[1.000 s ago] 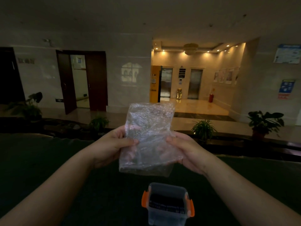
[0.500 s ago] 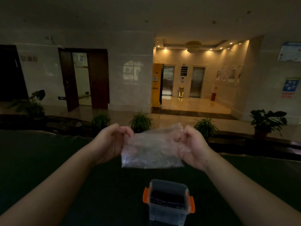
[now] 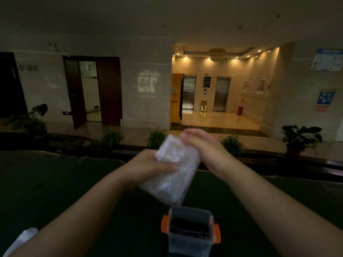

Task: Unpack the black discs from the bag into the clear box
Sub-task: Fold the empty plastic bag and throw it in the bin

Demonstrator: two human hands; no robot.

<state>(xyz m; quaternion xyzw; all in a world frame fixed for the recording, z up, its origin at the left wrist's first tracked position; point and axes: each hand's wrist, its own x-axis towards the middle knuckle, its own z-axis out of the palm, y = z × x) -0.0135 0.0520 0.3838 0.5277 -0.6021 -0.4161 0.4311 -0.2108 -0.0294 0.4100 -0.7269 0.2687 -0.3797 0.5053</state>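
A clear plastic bag [image 3: 173, 175], folded into a narrow packet and blurred, hangs in the air between my hands. My left hand [image 3: 148, 165] grips its left side, thumb across the front. My right hand [image 3: 206, 151] is closed over its top right edge. No discs show inside the bag. Below it, on the dark green table [image 3: 55, 182], stands the clear box [image 3: 190, 240] with orange side latches, open at the top. A row of black discs [image 3: 189, 229] stands on edge inside it.
A pale plastic piece [image 3: 22, 238] lies at the lower left beside my left forearm. Beyond the table's far edge are potted plants [image 3: 298, 138], a dark ledge and a lit lobby.
The bag went from held up flat, to folded over sideways, to folded into a narrow tilted packet. My right hand rose above my left and the bag dropped closer to the box.
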